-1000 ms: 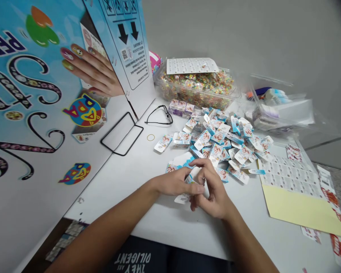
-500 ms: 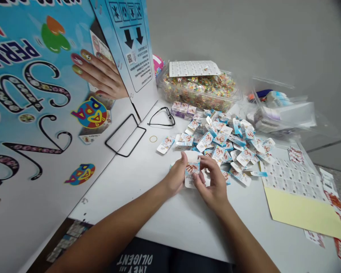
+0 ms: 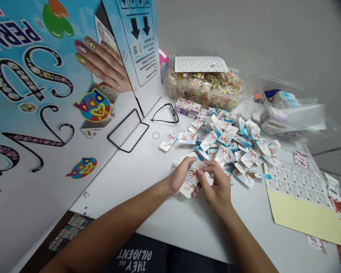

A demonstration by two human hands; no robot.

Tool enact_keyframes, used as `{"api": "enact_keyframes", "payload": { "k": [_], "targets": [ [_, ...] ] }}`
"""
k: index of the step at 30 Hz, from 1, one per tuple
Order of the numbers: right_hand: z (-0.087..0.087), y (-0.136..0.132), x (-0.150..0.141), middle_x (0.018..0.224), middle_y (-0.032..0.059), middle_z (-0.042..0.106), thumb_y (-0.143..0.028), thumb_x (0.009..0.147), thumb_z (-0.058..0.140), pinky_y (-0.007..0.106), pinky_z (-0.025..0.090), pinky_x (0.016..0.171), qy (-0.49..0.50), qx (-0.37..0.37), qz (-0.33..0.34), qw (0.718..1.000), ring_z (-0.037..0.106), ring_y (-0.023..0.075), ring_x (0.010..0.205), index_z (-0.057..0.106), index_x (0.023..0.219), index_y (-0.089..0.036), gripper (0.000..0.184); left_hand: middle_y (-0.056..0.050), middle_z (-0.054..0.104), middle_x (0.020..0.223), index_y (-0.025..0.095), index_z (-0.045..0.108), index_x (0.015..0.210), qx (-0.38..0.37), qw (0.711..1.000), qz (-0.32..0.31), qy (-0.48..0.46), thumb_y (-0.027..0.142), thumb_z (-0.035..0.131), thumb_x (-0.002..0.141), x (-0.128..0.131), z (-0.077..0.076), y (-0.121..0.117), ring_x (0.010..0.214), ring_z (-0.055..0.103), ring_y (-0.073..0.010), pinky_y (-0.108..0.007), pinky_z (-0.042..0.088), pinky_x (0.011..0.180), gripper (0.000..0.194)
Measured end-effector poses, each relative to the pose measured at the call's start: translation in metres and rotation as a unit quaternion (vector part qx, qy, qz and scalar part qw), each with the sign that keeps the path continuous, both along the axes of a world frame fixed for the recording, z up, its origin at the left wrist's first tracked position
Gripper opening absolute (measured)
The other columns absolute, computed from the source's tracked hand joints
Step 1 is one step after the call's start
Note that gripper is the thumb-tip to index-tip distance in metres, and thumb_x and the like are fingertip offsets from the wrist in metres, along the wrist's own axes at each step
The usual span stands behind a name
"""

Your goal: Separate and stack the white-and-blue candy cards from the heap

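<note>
Pinched closed — small box (image 3: 189,179) | left hand (image 3: 179,176), right hand (image 3: 215,184) | pile (image 3: 230,138) beyond

Small cartons (image 3: 190,178): printed paper card, smooth. Tub (image 3: 204,91): clear plastic, glossy. Tabletop (image 3: 165,212): smooth, white. Yellow sheet (image 3: 304,216): matt paper.

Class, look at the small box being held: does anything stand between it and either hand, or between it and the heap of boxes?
Nothing visible separates the small box from the left hand or right hand; both touch it. Toward the heap of boxes, the right hand's own fingers are in the way.
</note>
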State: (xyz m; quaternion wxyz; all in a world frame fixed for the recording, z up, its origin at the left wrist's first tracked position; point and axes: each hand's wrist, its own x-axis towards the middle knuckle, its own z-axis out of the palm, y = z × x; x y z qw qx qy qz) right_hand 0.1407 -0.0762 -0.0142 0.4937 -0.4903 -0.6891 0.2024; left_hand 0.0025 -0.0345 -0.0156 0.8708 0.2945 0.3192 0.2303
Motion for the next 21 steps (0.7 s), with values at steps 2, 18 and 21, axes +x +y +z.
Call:
{"api": "enact_keyframes", "payload": {
  "k": [2, 18, 21],
  "targets": [
    [-0.001, 0.001, 0.001, 0.095, 0.0071, 0.068, -0.016, 0.090, 0.062, 0.041, 0.056, 0.075, -0.002, 0.019, 0.010, 1.000, 0.065, 0.0216, 0.086, 0.066, 0.106, -0.023, 0.018, -0.001, 0.053, 0.043, 0.019, 0.052, 0.086, 0.013, 1.000, 0.017, -0.007, 0.078, 0.023, 0.083, 0.000, 0.003, 0.001, 0.033, 0.051, -0.0187, -0.026, 0.037, 0.032, 0.066],
    [0.001, -0.003, -0.009, 0.069, 0.0008, 0.068, -0.030, 0.093, 0.061, 0.031, 0.055, 0.048, 0.148, -0.132, 0.021, 0.980, 0.061, 0.0138, 0.051, 0.077, 0.083, -0.022, 0.020, 0.004, 0.052, 0.052, 0.022, 0.044, 0.106, 0.141, 0.986, 0.069, 0.054, 0.090, 0.017, 0.075, 0.004, -0.001, -0.011, 0.040, 0.049, -0.0149, -0.023, 0.040, 0.039, 0.079],
    [0.000, -0.004, -0.011, 0.077, 0.0045, 0.074, -0.022, 0.094, 0.057, 0.037, 0.054, 0.066, 0.004, 0.014, -0.011, 1.000, 0.068, 0.0202, 0.070, 0.076, 0.100, -0.022, 0.020, 0.005, 0.050, 0.050, 0.021, 0.046, 0.106, 0.131, 0.987, 0.052, 0.075, 0.089, 0.021, 0.077, 0.003, 0.002, -0.008, 0.037, 0.049, -0.0147, -0.023, 0.039, 0.037, 0.078]
  ]
}}
